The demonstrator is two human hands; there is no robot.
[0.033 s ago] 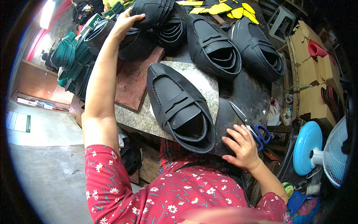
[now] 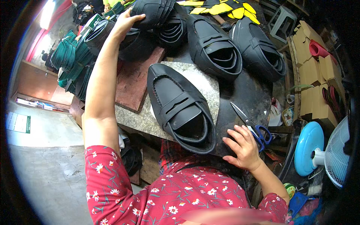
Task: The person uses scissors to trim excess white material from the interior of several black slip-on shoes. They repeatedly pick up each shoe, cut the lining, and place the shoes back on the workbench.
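Observation:
At the far end of the table my left hand is closed on the edge of a stack of black shoe uppers, its thumb lying along the near side. My right hand lies on the dark table edge with fingers spread, holding nothing. Just beyond its fingers are scissors with blue handles and partly parted blades. In front of me a black loafer upper, with stitched toe and slotted strap, rests on a speckled grey slab. Two nested stacks of similar uppers, the left and the right, stand beyond.
A reddish board overlaps the slab's left side. Bundled green-and-black pieces are piled far left, yellow pieces at the back. Cardboard boxes and a fan with a blue base stand right.

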